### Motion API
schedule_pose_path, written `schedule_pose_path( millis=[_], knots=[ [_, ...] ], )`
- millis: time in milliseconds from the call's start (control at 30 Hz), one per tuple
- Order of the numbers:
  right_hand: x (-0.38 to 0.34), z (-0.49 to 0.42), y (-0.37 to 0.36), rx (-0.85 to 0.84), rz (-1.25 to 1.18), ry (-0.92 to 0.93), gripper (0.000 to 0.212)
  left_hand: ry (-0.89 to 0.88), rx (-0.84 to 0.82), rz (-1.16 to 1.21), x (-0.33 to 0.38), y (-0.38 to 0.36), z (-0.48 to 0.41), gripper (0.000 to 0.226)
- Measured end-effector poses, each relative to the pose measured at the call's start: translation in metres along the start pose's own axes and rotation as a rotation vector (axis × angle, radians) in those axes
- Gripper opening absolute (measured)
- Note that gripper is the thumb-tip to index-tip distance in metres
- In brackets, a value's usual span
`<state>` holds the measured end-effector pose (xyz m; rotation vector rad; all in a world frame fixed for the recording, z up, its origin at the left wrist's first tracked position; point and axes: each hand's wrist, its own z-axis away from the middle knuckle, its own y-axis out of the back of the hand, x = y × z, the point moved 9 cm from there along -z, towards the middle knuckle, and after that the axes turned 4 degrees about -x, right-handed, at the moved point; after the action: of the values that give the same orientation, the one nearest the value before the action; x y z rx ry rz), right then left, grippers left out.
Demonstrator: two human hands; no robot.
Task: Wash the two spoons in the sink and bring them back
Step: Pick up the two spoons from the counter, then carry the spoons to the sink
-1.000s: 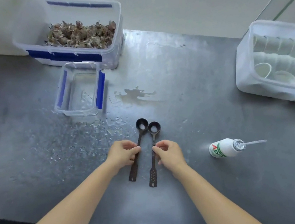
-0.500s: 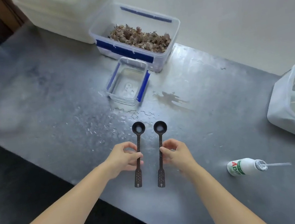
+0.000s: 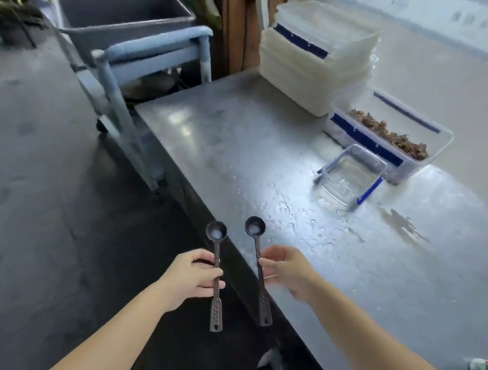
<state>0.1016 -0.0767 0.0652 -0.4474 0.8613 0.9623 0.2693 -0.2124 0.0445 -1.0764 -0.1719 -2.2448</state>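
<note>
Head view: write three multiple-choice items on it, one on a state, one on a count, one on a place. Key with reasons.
1. The left hand is: A) flat on the table B) gripping the left spoon by its handle C) an empty fist.
2. Spoons held: A) one B) two C) three.
3. The small clear box sits: A) on the metal table beside the box of dried brown bits B) on the floor C) in a sink.
Key: 1 B, fingers curl round the handle. 2 B, the right hand pinches the right spoon too. 3 A, it stands on the tabletop next to that box.
</note>
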Motion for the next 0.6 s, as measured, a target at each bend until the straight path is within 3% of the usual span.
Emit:
schedule_pose_path(
  millis=[367,600],
  knots=[
    [-0.026,0.021,-0.285,-0.475,0.264,0.033,0.013,-0.092,0.394,0.273,-0.088,0.202,0.175,0.027],
    [-0.017,0.049,-0.450,-0.800,0.443,0.021,0.018,-0.151,0.678,0.466,-0.153,0.289,0.284,0.031]
  ],
)
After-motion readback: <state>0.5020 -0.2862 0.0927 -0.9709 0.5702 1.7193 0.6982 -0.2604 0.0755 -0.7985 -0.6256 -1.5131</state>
